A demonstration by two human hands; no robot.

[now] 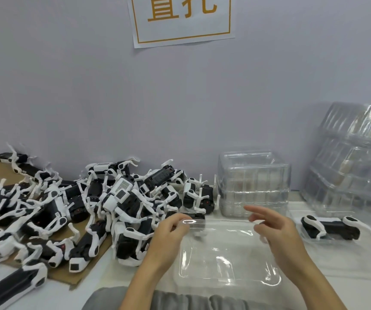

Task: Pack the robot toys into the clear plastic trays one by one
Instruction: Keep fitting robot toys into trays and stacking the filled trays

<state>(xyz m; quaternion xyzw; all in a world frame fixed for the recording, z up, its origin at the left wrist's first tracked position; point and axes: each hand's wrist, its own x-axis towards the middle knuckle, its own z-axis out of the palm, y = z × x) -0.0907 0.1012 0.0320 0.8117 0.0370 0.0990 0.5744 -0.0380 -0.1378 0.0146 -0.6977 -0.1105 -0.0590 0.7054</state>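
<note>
An empty clear plastic tray [227,260] lies on the table right in front of me. My left hand [169,231] pinches its far left rim with thumb and fingertips. Over the tray's far right corner hovers my right hand [274,227], fingers straight and spread, holding nothing. A big pile of black-and-white robot dog toys [122,198] covers the table to the left, just beside my left hand. One robot toy [330,227] lies packed in a clear tray to the right.
A stack of clear trays [254,182] stands behind the tray, and a taller leaning stack [354,162] at the far right. Brown cardboard [68,276] lies under part of the pile. A grey wall with a paper sign [180,19] closes the back.
</note>
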